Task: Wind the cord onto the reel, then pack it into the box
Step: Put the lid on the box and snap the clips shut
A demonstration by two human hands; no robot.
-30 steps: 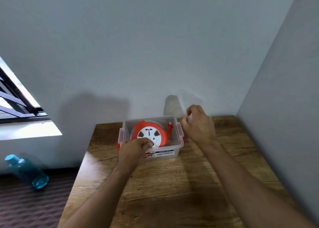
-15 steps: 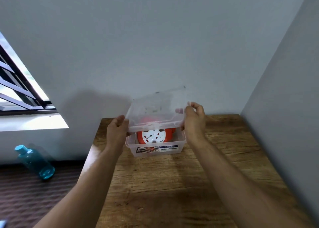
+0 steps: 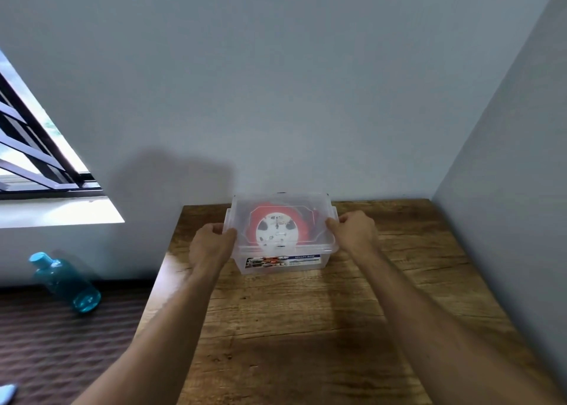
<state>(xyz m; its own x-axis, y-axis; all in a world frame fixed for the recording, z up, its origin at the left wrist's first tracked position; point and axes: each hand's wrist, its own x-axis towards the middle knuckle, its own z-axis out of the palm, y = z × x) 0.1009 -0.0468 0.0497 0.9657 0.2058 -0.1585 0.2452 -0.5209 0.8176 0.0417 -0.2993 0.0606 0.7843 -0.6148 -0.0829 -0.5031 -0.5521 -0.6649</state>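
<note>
Two hands are seen at the short ends of a clear plastic box (image 3: 280, 263) that stands on the wooden surface (image 3: 306, 328), close to the wall. The left hand (image 3: 210, 246) is closed on the left end of the clear lid (image 3: 280, 202), and the right hand (image 3: 356, 233) is closed on its right end; each grip is clamped on the lid's edge, with fingers curled over it. The lid is laid across the top of the box and appears level, though whether it is fully seated cannot be told. Through the lid the red and white reel (image 3: 277, 228) is seen lying inside the box, its white face turned upward. The cord itself cannot be made out; no loose cord is seen on the surface, so the winding is judged to be done and the packing to be at its last step, the closing of the box.

For the next move, an even downward press at both ends is likely called for, so that the lid is brought flush with the rim all round. Side clasps, if the box has them, are hidden behind the hands, and they would then need to be snapped up. A blue bottle (image 3: 66, 282) lies on the floor to the left, well apart from the work.
</note>
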